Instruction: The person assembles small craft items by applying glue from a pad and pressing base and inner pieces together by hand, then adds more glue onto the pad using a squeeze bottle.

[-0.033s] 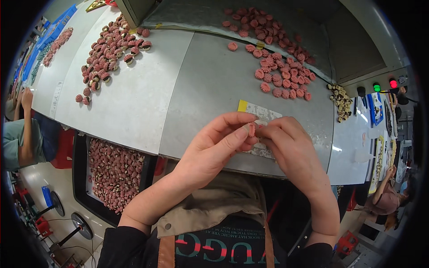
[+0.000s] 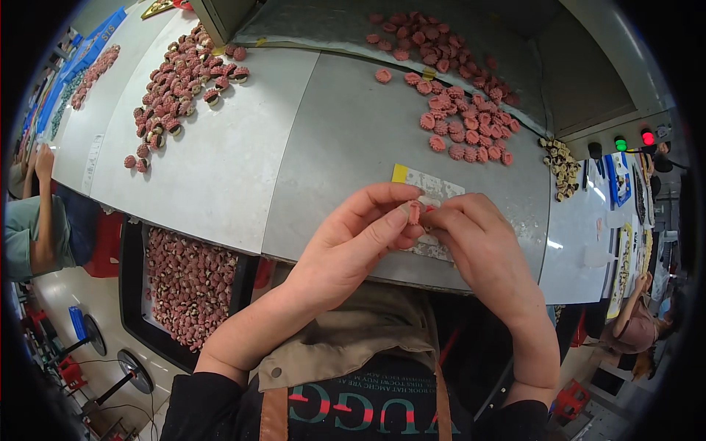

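Against the frame just before, I log almost no change. Both hands keep their place, and the red speck at the right fingertips shows perhaps a little more plainly. I judge from this that close finger work on one piece continues, with nothing set down or fetched.

Grip: the left hand pinches a pink piece between thumb and fingers. The right hand has thumb and fingertips bunched just beside it; I cannot tell whether they hold the red speck or anything else. The piece sits above a mottled card, yellow at one edge, partly hidden under the grip.

Around the grip: pink pieces lie loose beyond it; pink, dark and cream pieces spread far left and ahead; a black tray of similar pieces is left and nearer the body; cream-and-dark bits lie to the right.

Writing: large green-and-red letters, with smaller lines, on the dark garment below the grip; dark letters on a blue bin far left. I note no readable label on the pieces.
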